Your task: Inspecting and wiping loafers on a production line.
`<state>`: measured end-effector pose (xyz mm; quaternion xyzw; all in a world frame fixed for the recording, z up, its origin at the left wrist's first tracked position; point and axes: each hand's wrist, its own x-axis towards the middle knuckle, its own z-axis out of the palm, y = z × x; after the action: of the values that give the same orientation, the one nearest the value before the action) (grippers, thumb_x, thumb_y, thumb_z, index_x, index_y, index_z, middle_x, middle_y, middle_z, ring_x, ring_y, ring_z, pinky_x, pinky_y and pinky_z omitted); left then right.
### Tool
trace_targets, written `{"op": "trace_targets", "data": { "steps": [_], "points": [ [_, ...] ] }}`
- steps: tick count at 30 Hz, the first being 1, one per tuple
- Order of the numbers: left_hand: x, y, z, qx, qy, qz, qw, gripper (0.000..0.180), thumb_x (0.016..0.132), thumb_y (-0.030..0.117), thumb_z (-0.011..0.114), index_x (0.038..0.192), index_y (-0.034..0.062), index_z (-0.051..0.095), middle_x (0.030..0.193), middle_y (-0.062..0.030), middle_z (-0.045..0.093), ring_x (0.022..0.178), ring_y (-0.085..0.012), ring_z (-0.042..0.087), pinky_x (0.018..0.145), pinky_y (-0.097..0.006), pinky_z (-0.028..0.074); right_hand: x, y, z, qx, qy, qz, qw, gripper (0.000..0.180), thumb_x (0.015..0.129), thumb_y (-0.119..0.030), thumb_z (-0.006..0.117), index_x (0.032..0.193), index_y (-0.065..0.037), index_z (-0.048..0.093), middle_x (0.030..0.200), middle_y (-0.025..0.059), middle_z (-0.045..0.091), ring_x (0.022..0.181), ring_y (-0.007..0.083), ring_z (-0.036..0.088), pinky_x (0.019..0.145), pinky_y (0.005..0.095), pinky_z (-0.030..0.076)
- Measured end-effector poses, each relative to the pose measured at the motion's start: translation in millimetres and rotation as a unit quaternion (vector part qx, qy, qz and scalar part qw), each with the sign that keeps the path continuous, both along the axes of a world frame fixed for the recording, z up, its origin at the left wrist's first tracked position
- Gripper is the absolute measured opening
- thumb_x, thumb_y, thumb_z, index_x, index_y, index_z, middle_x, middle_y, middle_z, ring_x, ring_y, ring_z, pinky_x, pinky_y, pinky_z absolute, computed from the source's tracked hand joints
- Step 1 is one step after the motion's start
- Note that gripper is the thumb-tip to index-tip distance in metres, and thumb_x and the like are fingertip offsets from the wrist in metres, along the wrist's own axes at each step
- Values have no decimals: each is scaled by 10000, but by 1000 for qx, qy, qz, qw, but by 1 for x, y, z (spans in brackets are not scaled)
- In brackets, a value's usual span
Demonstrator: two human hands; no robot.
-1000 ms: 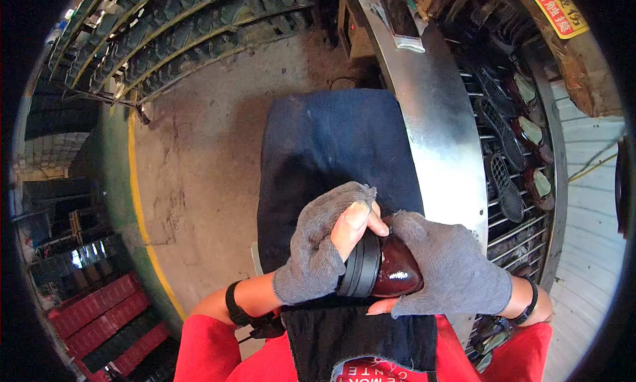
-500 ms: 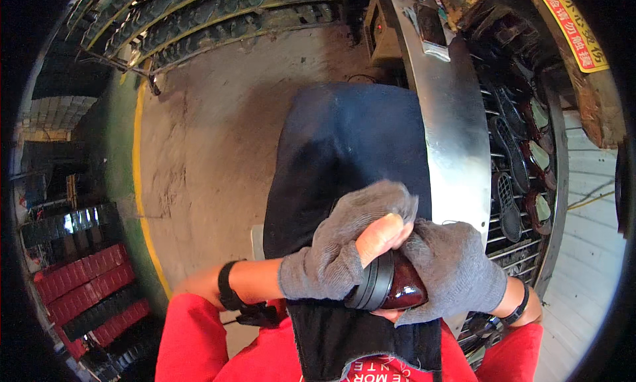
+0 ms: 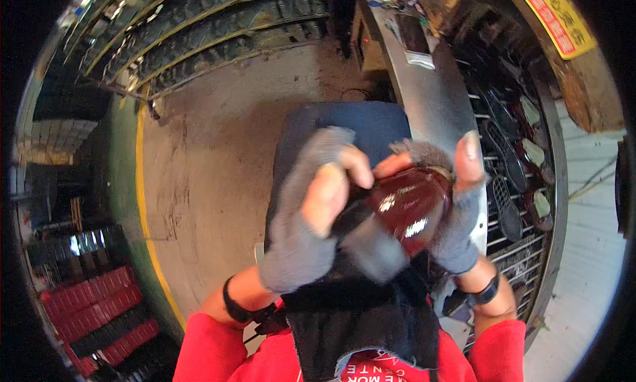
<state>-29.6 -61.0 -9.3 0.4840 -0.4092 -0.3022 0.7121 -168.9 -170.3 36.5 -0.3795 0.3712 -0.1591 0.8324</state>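
One glossy dark-red leather-like shoe (image 3: 412, 206) is held by the grey-knit-gloved right hand (image 3: 458, 231); whether it is gripped by the grey-knit-gloved left hand's (image 3: 303, 216) curled, blurred fingers cannot be told.

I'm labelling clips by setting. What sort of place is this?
Probably a shoemaking workshop: black soles lie on the right, rows of dark, footwear-like pieces fill tiers at upper left, and the gloved right hand holds what looks like a glossy dark-red shoe.
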Motion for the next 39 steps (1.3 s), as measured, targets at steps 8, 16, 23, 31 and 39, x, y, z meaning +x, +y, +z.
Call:
{"op": "trace_targets", "data": {
  "steps": [8,16,23,31,39],
  "points": [
    [20,-20,-87,191,368,-158,896,775,993,736,541,1365,60,603,1217,-95,691,1057,-206,689,919,-357,589,23,55,-22,-695,-149,517,477,717,865,-736,600,729,-47,745,747,165,666,772,355,640,689,461,510],
    [21,19,-132,110,460,-100,876,943,829,915,517,1277,91,619,1101,-183,710,949,-301,716,843,-443,616,-66,28,-46,-433,-31,214,875,639,1023,-674,485,944,-74,688,765,70,633,747,230,630,760,383,496],
    [2,8,-112,49,561,-163,810,872,831,907,545,1191,115,592,989,-138,648,890,-291,675,821,-478,581,-87,43,-98,-252,47,196,946,401,1056,-426,647,1086,-26,634,869,20,550,773,100,528,718,284,457],
    [-4,19,-66,127,386,-100,908,894,819,933,508,1175,114,557,973,-110,657,872,-226,666,733,-336,581,-60,39,-78,-295,26,127,947,516,873,-283,852,1258,-61,589,951,15,521,936,139,532,855,290,457],
    [-19,32,-33,166,338,-75,923,1073,847,925,461,1555,118,455,1525,-131,558,1373,-289,567,1152,-464,478,-26,55,-55,-556,-32,-2,831,1008,824,-275,858,1615,38,318,1501,283,523,1360,377,577,1129,431,450]
  ]
}}
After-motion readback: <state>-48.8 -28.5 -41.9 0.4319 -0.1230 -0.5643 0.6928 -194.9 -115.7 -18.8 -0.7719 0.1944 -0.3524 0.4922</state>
